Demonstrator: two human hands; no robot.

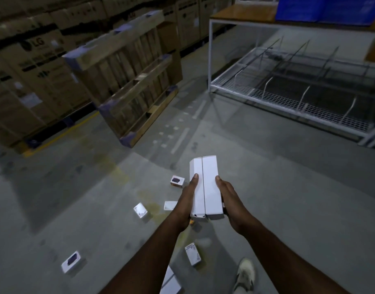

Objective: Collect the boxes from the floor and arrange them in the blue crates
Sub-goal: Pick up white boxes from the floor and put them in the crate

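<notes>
**Head view: two white boxes held side by side above the floor**

Head camera looks down at a grey floor [267, 187]. Both hands hold a pair of long white boxes [206, 187] pressed together along their long sides. Their long axis runs away from the person, far ends pointing toward the rack [288, 90], near ends toward the wrists. The left hand [187, 200] grips the left side of the pair, thumb lying on top; the right hand [230, 200] grips the right side, thumb also on top. The fingers underneath are hidden.

Relative to the held pair: a small box [177, 181] lies on the floor just left of it, dark picture facing up. Another box [170, 205] shows partly behind the left wrist, and one more [140, 210] lies farther left, tilted. Nearer the person, a box [193, 254] lies between the forearms, long axis roughly parallel to the pair. A far-left box [71, 261] lies flat, well apart. A shoe [245, 274] shows below the pair.

Beyond the pair, a wooden pallet [127, 81] leans against stacked cartons [33, 81], and a blue crate [328, 9] sits atop the rack, well apart.
</notes>
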